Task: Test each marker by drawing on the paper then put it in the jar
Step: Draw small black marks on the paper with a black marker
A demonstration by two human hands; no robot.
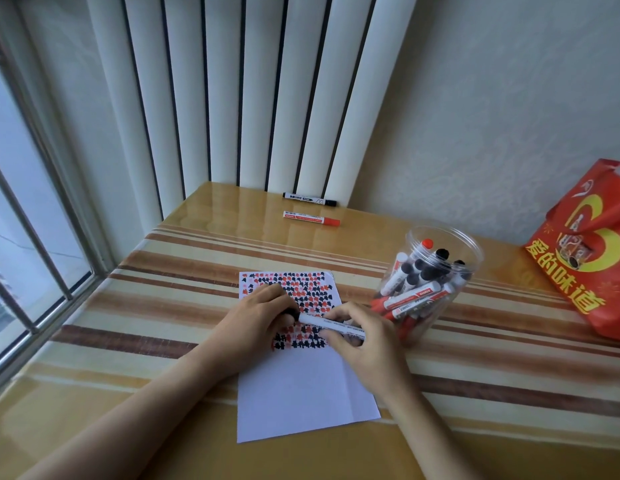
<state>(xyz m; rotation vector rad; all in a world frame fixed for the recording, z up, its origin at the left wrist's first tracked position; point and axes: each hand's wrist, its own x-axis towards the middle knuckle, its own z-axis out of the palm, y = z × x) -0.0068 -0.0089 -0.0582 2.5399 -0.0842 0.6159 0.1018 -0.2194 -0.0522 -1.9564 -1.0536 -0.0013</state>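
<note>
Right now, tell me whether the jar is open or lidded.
Open. The jar stands upright with no lid on its rim, and marker caps reach up toward the open mouth. No lid is visible on the table.

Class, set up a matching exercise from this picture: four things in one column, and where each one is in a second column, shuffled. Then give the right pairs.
Things:
1. black marker
2. red marker
3. jar
4. red bag

Places:
A. right of the paper, full of markers
B. at the table's far edge, nearest the radiator
C. at the table's right edge, by the wall
D. lying just in front of the black marker

Pairs: 1-B, 2-D, 3-A, 4-C
</note>
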